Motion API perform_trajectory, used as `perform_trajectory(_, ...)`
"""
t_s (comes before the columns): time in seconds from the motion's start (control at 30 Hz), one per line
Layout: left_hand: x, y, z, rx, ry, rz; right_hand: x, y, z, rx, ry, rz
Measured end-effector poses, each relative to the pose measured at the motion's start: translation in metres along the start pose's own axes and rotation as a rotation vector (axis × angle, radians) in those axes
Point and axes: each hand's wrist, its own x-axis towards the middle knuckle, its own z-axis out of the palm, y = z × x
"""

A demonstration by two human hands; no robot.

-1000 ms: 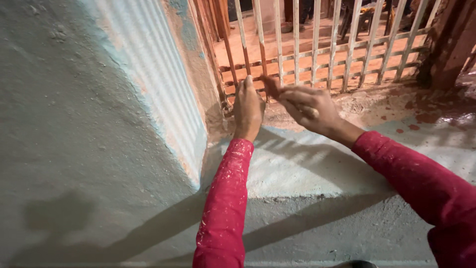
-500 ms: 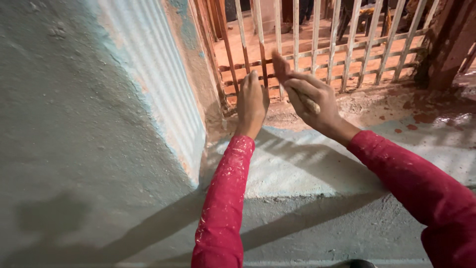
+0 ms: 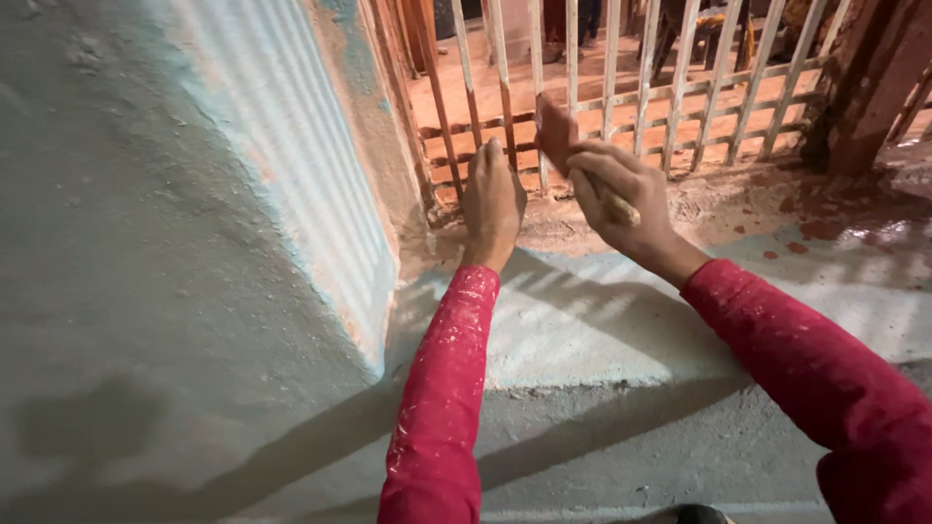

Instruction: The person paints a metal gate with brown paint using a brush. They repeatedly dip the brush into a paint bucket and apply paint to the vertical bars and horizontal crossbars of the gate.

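Nearest the camera, two arms in dusty red sleeves (image 3: 442,408) reach forward over a grey cement floor (image 3: 602,437), where a paler, smoothed patch of plaster (image 3: 573,335) lies crossed by the striped shadows of a grille. To the left a rough grey wall (image 3: 146,243) rises, its outer corner finished in a lighter, bluish-white ribbed band (image 3: 291,146). Further on, the left hand (image 3: 492,204) lies with its back to the camera, fingers held straight and pressed close together, the fingertips touching one of the lower bars of the metal grille (image 3: 680,97); whether the palm rests on the sandy ledge below cannot be told. Just beside it, to the right and a little apart, the right hand (image 3: 621,194) is curled into a fist around the pale handle of a tool, the fingers wrapped tight about it. The tool's flat reddish-brown blade (image 3: 555,131) stands out above the knuckles, tilted toward the grille and overlapping its bars, close to the left fingertips; whether it touches the metal is not clear. Below both hands runs a ledge of crumbly, sandy mortar (image 3: 563,228) at the foot of the grille. To the right of it the floor shows wet red stains (image 3: 815,228), and a rust-coloured post (image 3: 874,87) stands at the far right edge. Beyond the bars lies an orange-lit brick pavement (image 3: 631,68), with the legs of a person (image 3: 582,19) dimly visible at the top
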Motion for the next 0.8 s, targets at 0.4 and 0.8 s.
perform_trajectory(0.4,-0.006,0.008,-0.001,-0.033,-0.011,0.045,0.006,0.001,-0.013,0.016,-0.013,-0.091)
perform_trajectory(0.8,-0.007,0.014,-0.006,-0.045,-0.045,0.042,-0.004,0.016,-0.011,0.049,-0.005,-0.077)
